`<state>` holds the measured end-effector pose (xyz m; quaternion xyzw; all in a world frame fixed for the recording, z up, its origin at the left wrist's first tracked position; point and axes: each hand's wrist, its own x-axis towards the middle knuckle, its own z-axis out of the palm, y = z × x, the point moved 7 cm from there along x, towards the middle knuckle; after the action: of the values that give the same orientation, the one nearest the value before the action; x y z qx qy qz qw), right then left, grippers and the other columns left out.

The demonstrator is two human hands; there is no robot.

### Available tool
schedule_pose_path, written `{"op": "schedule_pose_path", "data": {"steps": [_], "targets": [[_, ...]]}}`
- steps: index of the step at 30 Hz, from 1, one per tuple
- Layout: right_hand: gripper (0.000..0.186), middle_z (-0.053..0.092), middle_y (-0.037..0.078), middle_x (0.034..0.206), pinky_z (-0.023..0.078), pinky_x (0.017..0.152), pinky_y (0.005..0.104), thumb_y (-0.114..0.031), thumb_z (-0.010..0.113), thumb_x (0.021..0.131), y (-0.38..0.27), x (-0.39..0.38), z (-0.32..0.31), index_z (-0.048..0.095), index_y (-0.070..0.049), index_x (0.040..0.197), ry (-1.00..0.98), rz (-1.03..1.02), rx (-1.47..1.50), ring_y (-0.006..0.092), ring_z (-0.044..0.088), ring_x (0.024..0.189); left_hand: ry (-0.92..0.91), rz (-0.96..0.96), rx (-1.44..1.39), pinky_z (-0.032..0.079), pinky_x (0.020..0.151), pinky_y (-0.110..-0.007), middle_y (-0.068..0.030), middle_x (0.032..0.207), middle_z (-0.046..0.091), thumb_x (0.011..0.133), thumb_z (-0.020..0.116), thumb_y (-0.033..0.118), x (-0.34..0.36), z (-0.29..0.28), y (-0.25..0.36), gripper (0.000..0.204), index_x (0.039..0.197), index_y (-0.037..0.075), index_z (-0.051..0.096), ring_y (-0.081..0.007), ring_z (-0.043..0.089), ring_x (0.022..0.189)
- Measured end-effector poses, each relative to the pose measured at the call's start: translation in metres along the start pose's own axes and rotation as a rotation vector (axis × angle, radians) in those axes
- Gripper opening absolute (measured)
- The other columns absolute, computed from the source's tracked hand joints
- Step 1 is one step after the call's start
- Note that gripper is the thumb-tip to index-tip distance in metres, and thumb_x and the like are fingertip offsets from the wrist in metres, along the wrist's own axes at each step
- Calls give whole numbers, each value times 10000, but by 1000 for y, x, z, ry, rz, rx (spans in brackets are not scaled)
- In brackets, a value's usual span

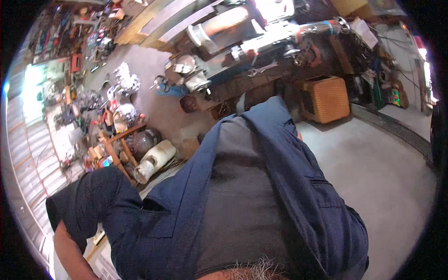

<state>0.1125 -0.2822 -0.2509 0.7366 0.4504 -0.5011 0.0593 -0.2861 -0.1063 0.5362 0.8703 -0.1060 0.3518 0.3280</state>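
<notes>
I wear a dark blue open shirt (322,205) over a grey T-shirt (238,186). My left arm is bent at the far left, and its bare forearm (72,254) runs out at the lower edge, so the left hand is out of the picture. A sliver of skin (299,136) shows past the shirt's right edge and may be part of my right hand; its fingers are hidden. Nearest to it is an orange-brown ribbed crate (329,99) on the floor. Beyond stands a workbench with a shiny metal cylinder (280,39) and a wrench (263,69).
Tools and metal parts crowd the left side around a wooden frame (126,151). A whitish plastic jug (161,156) lies close to my left side. Grey concrete floor (378,172) spreads at the right, bordered by a dark raised edge (396,128).
</notes>
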Motion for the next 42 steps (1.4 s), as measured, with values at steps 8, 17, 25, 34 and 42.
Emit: {"op": "schedule_pose_path", "data": {"steps": [8, 17, 25, 34, 42], "targets": [[440, 663, 155, 1066, 476, 781, 440, -378, 425, 974, 21, -13, -15, 623, -10, 1111, 67, -210, 46, 316, 639, 930, -152, -8, -210, 431, 922, -360, -76, 1065, 692, 984, 462, 294, -34, 0, 17, 331, 1140, 65, 644, -185, 612, 957], [339, 661, 145, 1106, 523, 693, 399, -260, 481, 946, 38, -42, -36, 543, -33, 1191, 230, 474, 1065, 268, 682, 898, -135, 19, -289, 435, 933, -348, -67, 1099, 691, 997, 453, 266, -103, 9, 31, 324, 1183, 75, 636, -176, 617, 961], [386, 683, 173, 1095, 529, 793, 402, -282, 495, 929, -9, -93, 70, 632, -46, 1202, 82, 354, 508, 313, 670, 976, -160, 142, -427, 438, 942, -337, -58, 1129, 691, 1008, 444, 242, -151, 15, 31, 324, 1222, 83, 629, -169, 622, 963], [405, 654, 216, 1142, 469, 932, 455, -309, 518, 868, 56, -96, 142, 680, -32, 1113, 4, 367, 306, 399, 594, 1078, -329, 46, -835, 445, 916, -324, 6, 1098, 717, 978, 553, 280, -203, -10, -54, 331, 1267, 133, 619, -130, 616, 858], [354, 689, 163, 1030, 539, 724, 389, -264, 522, 922, 65, -59, 37, 657, 13, 1096, 127, 479, 788, 258, 678, 857, 551, -708, -779, 380, 805, -388, -27, 830, 591, 849, 655, 480, -191, 74, -244, 462, 1106, 103, 583, -195, 502, 795]]}}
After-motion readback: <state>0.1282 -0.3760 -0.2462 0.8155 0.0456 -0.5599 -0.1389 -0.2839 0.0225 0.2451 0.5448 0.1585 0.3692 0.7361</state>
